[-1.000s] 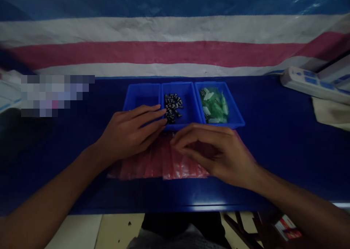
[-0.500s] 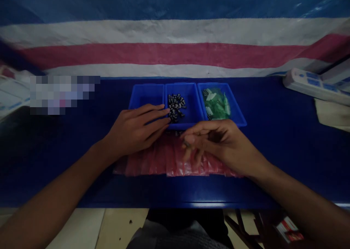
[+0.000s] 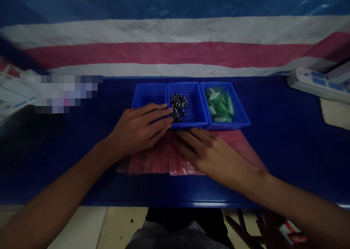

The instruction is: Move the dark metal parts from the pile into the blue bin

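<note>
My left hand (image 3: pixel 144 127) lies palm down with its fingers stretched out across the front of the left blue bin (image 3: pixel 150 92). Its fingertips reach the near left corner of the middle blue bin (image 3: pixel 195 105), beside a small pile of dark screws (image 3: pixel 179 103). Over the red plastic bags (image 3: pixel 155 161) spread before the bins, my right hand (image 3: pixel 210 152) is palm down. The right fingers point toward the middle bin's front wall; thumb and fingertips are hidden, so whether they grip anything does not show.
In the right blue bin (image 3: pixel 240 112) are green plastic packets (image 3: pixel 222 105) with pale pieces. A white power strip (image 3: pixel 314 81) lies at the far right of the blue table (image 3: pixel 290 150). A striped sheet (image 3: pixel 175 54) hangs behind. Something blurred-out sits at left.
My right hand has turned palm down and moved forward to the middle bin's front edge; before, it was raised, pinching a small thing. The left hand stays put.
</note>
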The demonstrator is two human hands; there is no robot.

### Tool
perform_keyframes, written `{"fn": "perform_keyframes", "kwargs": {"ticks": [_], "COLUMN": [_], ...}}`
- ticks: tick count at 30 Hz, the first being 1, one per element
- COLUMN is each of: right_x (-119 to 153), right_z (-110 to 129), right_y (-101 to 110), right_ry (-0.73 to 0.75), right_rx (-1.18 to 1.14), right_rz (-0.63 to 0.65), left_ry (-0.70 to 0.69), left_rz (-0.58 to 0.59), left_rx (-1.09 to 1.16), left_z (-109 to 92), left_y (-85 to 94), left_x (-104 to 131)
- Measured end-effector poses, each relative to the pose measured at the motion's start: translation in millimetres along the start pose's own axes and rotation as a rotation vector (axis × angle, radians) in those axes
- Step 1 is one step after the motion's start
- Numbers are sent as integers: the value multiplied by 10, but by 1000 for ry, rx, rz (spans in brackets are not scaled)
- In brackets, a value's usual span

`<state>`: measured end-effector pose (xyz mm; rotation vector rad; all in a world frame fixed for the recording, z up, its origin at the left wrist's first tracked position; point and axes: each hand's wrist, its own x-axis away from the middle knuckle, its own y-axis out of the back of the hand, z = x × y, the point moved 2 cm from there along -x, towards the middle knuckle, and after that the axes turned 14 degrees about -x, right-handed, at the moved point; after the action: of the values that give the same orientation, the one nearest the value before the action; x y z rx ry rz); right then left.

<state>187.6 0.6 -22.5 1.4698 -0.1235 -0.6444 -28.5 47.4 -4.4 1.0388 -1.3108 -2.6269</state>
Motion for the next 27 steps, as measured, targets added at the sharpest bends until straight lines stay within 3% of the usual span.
{"fn": "perform_keyframes", "kwargs": {"ticks": [9, 14, 19, 24, 27], "right_x": [-27, 0, -27, -86, -84], "right_z": [-62, -87, -82, -40, -57], "right_y": [-49, 15, 168, 168, 138], "right_ry": [37, 31, -156, -439, -501], "right_rx": [-106, -238, -873, -1548, -1764], "right_rz": [-5, -139, -358, -324, -329], "left_ry": [2, 1, 36, 38, 32], "left_rz": [25, 43, 67, 46, 43], "left_rx": [18, 18, 68, 73, 80], "left_z": [21, 23, 33, 37, 35], "left_y": [2, -13, -26, -36, -44], "left_x": [15, 27, 42, 44, 40]}}
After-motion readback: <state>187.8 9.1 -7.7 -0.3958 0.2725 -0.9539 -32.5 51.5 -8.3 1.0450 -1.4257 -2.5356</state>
